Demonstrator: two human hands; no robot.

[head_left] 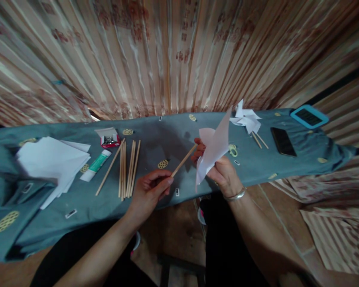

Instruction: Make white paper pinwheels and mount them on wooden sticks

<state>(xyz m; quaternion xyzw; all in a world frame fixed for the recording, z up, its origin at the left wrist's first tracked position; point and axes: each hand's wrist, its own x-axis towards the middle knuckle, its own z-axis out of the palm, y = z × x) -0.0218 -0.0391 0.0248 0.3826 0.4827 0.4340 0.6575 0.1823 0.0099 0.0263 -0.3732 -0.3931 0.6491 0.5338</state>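
Between the thumb and fingers of my left hand (151, 189) is the lower end of a thin wooden stick (184, 160), slanting up to the right. Its upper end reaches the fingers of my right hand (224, 175), which grips a white paper pinwheel (214, 145). The pinwheel is turned nearly edge-on, so its middle and the exact meeting with the stick are hidden. Several more wooden sticks (128, 169) lie side by side left of my left hand. A small red box (115, 142) of shiny metal pins stands open behind them.
White paper sheets (54, 157) and a green-and-white glue stick (96, 165) lie at the left. Finished-looking pinwheels (247, 118) with sticks, a black phone (283, 141) and a blue-framed device (309, 116) lie at the right. A curtain (167, 59) hangs behind the cloth-covered table (149, 131).
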